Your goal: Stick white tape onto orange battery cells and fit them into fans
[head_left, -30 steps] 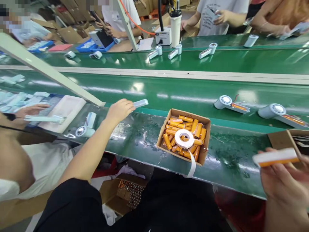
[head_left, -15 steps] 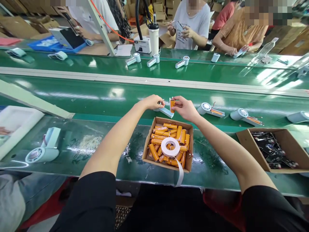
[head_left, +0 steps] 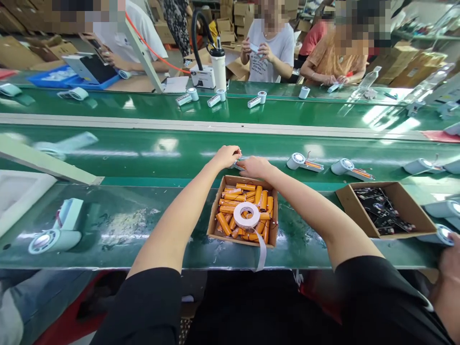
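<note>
On the green belt, a light blue fan housing (head_left: pixel 237 166) lies mostly hidden between my two hands. My left hand (head_left: pixel 228 155) is closed at its far left side, fingertips pinched on something too small to make out. My right hand (head_left: pixel 254 166) lies over the housing's open handle, fingers pressed down into it; the orange battery is covered by them. Just below my hands stands a cardboard box (head_left: pixel 212 229) of orange batteries (head_left: pixel 223 224), with a roll of white tape (head_left: pixel 246 214) on top and its loose end hanging over the front edge.
A cardboard box (head_left: pixel 345 203) of dark circuit boards stands right. Housings with batteries (head_left: pixel 312 166) lie on the belt; another housing (head_left: pixel 53 239) sits at left beside a white foam tray (head_left: pixel 21 191). A person's hand (head_left: pixel 451 258) reaches in at right. People work across the line.
My right hand has lowered the orange battery from upright beside the housing down into its handle. At far right another person's hand has appeared by a housing, and the view has shifted slightly.
</note>
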Tool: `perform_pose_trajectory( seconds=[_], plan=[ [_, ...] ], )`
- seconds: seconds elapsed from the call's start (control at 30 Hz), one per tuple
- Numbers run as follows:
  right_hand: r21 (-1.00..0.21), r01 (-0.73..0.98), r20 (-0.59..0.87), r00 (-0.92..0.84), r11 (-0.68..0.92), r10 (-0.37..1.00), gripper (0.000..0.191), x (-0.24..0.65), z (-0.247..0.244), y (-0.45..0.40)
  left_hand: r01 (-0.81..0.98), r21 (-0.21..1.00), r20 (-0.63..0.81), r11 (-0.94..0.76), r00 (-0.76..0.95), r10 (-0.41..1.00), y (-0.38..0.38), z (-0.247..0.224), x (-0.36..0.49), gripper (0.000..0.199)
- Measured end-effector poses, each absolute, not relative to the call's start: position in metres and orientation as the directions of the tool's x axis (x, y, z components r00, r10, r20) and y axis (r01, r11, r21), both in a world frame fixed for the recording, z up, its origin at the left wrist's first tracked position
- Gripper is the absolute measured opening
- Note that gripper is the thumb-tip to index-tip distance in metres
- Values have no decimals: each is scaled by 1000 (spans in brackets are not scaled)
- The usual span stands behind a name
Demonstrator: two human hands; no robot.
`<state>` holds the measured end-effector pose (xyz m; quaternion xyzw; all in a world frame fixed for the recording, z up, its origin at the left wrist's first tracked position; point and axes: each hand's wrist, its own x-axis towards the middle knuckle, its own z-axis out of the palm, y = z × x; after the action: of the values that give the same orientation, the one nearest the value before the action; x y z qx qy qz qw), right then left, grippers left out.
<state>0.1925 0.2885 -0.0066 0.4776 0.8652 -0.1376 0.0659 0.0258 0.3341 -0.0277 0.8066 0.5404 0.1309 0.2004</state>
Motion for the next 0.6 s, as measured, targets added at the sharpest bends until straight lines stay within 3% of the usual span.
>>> perform_pose_trajectory(
  seconds=[0.07,0.13,0.23,0.3,0.37,0.47,0.53,0.6],
  plan=[
    [-187,847,-265,-532,498,804,44,198,6,287,830,454,37,-323,345,938,324,-21,29,19],
    [-251,845,-172,-519,472,837,43,218,18,269,817,455,153,-355,321,935,298,-12,29,24],
    [-573,725,141,-373,383,917,38,264,19,207,613,461,290,-641,579,762,229,2,19,26],
    [-780,550,195,-241,299,951,32,293,9,153,419,426,207,-802,817,537,176,8,9,28],
    [-876,431,164,-159,218,973,29,310,-3,101,395,360,127,-845,877,464,132,11,2,23],
    [-959,275,35,-123,68,992,35,306,-11,46,471,296,213,-831,816,537,95,13,0,20],
    [-981,189,-86,-235,-41,968,45,288,-7,25,476,294,330,-829,763,556,84,13,0,16],
    [-977,181,-177,-403,-112,898,44,269,0,14,477,285,425,-831,715,556,76,12,-3,21]
  ],
)
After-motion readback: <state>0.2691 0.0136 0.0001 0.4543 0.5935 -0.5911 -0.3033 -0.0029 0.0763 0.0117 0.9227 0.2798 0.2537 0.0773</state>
